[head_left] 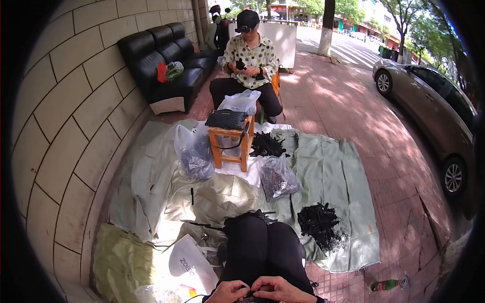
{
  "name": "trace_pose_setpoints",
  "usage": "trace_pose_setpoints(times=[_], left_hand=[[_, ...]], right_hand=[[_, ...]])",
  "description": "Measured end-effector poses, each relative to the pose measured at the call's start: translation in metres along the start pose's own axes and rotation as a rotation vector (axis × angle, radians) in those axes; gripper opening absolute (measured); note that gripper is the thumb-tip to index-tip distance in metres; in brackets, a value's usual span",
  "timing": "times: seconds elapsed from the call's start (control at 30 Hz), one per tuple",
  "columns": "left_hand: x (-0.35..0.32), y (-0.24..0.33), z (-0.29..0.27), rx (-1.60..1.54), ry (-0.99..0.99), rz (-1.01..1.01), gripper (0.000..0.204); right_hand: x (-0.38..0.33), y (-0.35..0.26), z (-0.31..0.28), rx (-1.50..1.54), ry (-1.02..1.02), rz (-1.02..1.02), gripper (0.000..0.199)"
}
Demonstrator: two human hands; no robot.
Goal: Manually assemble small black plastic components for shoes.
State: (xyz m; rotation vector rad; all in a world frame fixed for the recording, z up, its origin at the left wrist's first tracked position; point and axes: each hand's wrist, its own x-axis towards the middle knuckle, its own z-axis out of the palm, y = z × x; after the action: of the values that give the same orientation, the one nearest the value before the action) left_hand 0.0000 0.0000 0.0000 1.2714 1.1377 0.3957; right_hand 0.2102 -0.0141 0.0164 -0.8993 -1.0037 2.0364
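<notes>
At the lower edge, above my lap, my left hand and my right hand meet with fingers pinched together. Whatever they hold is small and mostly hidden; a bit of something dark shows beneath the fingertips. My black-trousered knees lie just beyond. To their right, a heap of black strip-like pieces rests on a green woven sheet. More dark pieces show past my knees. Left of my legs lies a white plastic bag.
Ahead stands a wooden stool bearing a black handbag. Filled clear bags and another black heap lie around it. Behind, a co-worker sits handling something black. A sofa, a car and a bottle flank the sheets.
</notes>
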Motion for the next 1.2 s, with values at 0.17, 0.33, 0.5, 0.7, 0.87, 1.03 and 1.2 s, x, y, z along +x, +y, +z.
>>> trace_pose_setpoints(times=[0.17,0.33,0.5,0.7,0.87,1.03,1.2], left_hand=[[0.001,-0.005,-0.002,-0.012,0.012,0.004,0.013],[0.014,-0.014,-0.002,-0.013,-0.01,0.064,0.014],[0.005,-0.007,-0.001,-0.064,-0.04,-0.013,0.013],[0.033,-0.02,-0.006,-0.026,0.002,0.056,0.012],[0.024,0.001,-0.006,-0.036,0.069,-0.162,0.008],[0.039,-0.006,-0.003,-0.013,0.07,-0.23,0.01],[0.045,-0.016,-0.001,-0.106,0.021,-0.187,0.01]], right_hand=[[0.006,0.001,-0.001,-0.142,-0.006,-0.008,0.004],[0.01,-0.012,-0.005,-0.169,0.006,-0.025,0.004],[-0.001,-0.029,-0.026,-0.126,0.166,0.025,0.008],[0.021,-0.031,-0.067,0.11,0.282,0.175,0.008],[0.022,-0.037,-0.065,0.25,0.249,0.142,0.008],[0.031,-0.033,-0.08,0.378,0.198,0.15,0.01],[0.032,-0.04,-0.083,0.412,0.219,0.186,0.011]])
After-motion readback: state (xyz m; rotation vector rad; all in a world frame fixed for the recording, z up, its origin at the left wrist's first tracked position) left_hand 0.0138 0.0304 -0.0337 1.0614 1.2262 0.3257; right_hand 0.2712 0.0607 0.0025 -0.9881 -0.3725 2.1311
